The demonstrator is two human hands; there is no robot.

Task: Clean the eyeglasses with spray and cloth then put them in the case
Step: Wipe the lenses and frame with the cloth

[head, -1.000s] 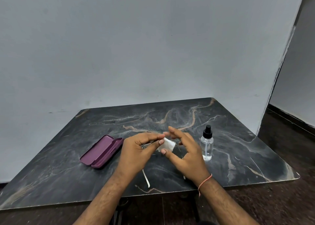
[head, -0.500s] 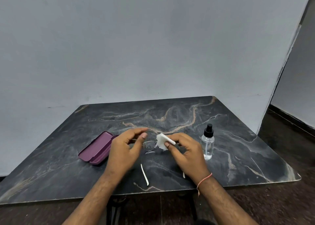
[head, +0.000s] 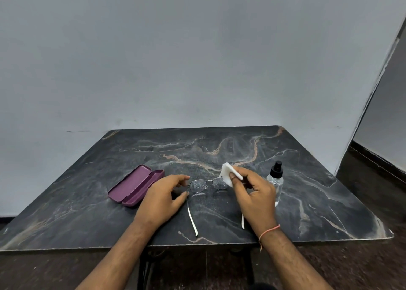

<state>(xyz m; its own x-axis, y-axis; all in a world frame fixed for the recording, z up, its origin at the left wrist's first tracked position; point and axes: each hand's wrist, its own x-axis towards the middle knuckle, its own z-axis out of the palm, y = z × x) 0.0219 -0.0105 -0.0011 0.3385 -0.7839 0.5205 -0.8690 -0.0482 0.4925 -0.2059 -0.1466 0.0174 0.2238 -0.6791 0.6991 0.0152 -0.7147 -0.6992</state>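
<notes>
Thin metal-framed eyeglasses (head: 198, 185) stand on the dark marble table (head: 318, 204) with their temples unfolded toward me and droplets on both lenses. My right hand (head: 254, 193) pinches a folded white cloth (head: 227, 173) and presses it against the right lens. My left hand (head: 162, 199) rests beside the left hinge, with thumb and forefinger spread around it and no grip that I can see. The purple case (head: 136, 185) lies open to the left of that hand. Just right of my right hand stands the clear spray bottle (head: 275, 182) with a black top.
A grey wall rises behind the table's far edge. The near table edge runs just under my wrists. Dark floor shows to the right of the table and below it.
The glasses went from held up between both hands down onto the table. My left hand opened its grip on the frame. My right hand keeps the cloth, now at the right lens.
</notes>
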